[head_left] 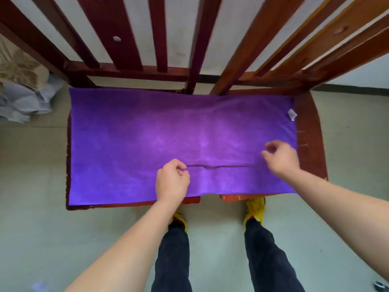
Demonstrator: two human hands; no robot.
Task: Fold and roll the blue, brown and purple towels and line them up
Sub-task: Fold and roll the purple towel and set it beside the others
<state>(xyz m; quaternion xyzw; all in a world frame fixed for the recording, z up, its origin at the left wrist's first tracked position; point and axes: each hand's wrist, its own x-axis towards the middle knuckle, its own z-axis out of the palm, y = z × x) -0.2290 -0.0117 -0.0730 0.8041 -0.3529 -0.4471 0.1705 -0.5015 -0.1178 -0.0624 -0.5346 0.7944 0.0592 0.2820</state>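
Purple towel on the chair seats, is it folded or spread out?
Spread out: the purple towel lies flat across the wooden chair seats, one low crease near its front edge, no folded-over layers visible.

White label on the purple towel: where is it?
Head view: the white label sits on the purple towel at its far right edge, beside the chair seat.

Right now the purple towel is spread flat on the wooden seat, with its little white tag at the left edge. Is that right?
Not quite. The head view shows the purple towel spread flat on the wooden seat, but its little white tag is at the right edge, not the left.
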